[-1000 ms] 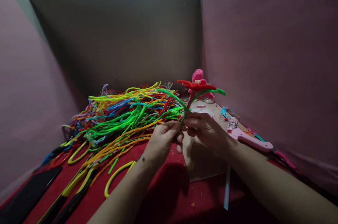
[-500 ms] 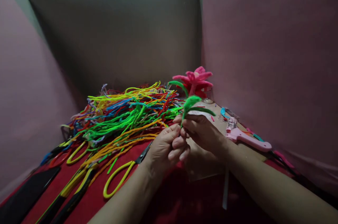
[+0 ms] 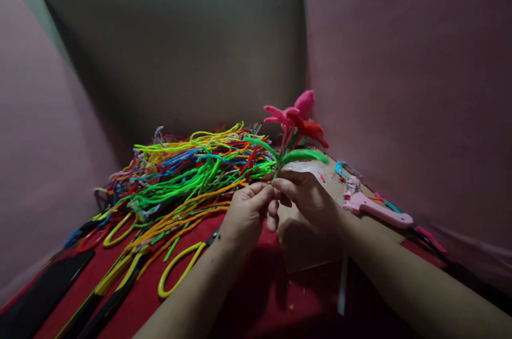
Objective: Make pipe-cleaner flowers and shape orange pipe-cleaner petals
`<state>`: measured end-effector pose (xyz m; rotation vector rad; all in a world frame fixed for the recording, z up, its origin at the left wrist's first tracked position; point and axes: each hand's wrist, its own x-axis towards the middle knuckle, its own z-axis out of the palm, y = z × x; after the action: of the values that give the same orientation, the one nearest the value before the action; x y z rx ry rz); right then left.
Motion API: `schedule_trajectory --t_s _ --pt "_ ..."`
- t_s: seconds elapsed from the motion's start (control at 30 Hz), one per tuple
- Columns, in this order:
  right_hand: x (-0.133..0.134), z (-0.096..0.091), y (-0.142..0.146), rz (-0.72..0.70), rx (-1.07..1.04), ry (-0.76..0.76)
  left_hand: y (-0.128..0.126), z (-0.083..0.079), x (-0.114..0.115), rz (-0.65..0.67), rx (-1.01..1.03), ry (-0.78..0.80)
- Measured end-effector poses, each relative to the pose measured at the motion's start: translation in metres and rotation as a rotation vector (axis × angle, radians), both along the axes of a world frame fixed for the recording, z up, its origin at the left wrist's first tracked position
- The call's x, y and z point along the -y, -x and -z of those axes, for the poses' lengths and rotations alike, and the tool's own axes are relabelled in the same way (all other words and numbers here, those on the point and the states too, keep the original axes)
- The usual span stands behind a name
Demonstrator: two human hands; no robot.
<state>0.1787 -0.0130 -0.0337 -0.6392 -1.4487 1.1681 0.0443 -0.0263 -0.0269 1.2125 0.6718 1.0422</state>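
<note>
A pipe-cleaner flower (image 3: 296, 116) with pink and red petals and green leaves (image 3: 304, 155) stands upright above my hands. Its thin stem runs down between my fingers. My left hand (image 3: 248, 212) pinches the stem's lower end with curled fingers. My right hand (image 3: 308, 195) pinches the same stem from the right, fingers closed, touching the left hand. Both hands hover over the red table (image 3: 248, 296) beside a brown card sheet (image 3: 308, 245).
A big heap of coloured pipe cleaners (image 3: 188, 168) lies to the left. Yellow-handled scissors (image 3: 182, 267), pliers (image 3: 108, 291) and a black flat object (image 3: 38, 299) lie at front left. A pink glue gun (image 3: 376, 210) rests at right. Pink walls and a grey board enclose the table.
The flower has turned and tilted in my fingers: petals faced flat, then dropped behind the leaves, and now stand higher. Both hands kept their pinch on the stem.
</note>
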Motion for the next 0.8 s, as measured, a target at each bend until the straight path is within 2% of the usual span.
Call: schedule_trajectory --t_s 0.07,0.13,0.2,0.23,0.3,0.37,0.4,0.43,0.47,0.53,0.6,0.7,0.77,0.8 --pt "0.0 0.001 0.0 -0.063 -0.041 -0.003 0.002 0.0 0.0 0.133 0.17 0.116" --pt "0.0 0.002 0.0 -0.111 -0.057 -0.001 0.003 0.001 0.0 0.277 0.257 0.188" --pt "0.001 0.001 0.0 -0.096 -0.044 0.015 0.005 0.002 0.0 0.355 0.235 0.189" --pt "0.002 0.0 -0.001 -0.06 -0.032 0.032 0.006 0.002 -0.001 0.34 0.164 0.148" --pt "0.003 -0.001 -0.001 0.044 0.013 0.085 0.006 0.002 -0.001 0.165 -0.06 -0.027" --pt "0.003 -0.003 -0.002 0.14 0.071 0.118 0.006 0.003 -0.002 -0.104 -0.276 -0.245" --pt "0.002 -0.003 -0.002 0.175 0.1 0.116 0.005 0.004 -0.002 -0.209 -0.343 -0.315" --pt "0.001 -0.002 -0.002 0.197 0.12 0.101 0.004 0.004 -0.001 -0.257 -0.373 -0.338" --pt "0.001 -0.002 -0.001 0.204 0.126 0.076 0.003 0.005 -0.001 -0.24 -0.368 -0.313" --pt "0.0 0.0 0.0 0.167 0.108 0.03 0.002 0.005 -0.001 -0.071 -0.252 -0.177" --pt "0.001 0.0 0.002 0.086 0.068 -0.004 0.002 0.005 -0.002 0.113 -0.028 -0.024" --pt "0.007 -0.003 0.002 -0.008 0.047 -0.035 0.004 0.005 -0.003 0.273 0.24 0.124" --pt "0.011 -0.008 0.001 -0.002 0.09 -0.021 0.005 0.005 -0.004 0.317 0.201 0.138" --pt "0.012 -0.01 0.0 0.024 0.121 -0.017 0.006 0.005 -0.004 0.284 0.106 0.098"
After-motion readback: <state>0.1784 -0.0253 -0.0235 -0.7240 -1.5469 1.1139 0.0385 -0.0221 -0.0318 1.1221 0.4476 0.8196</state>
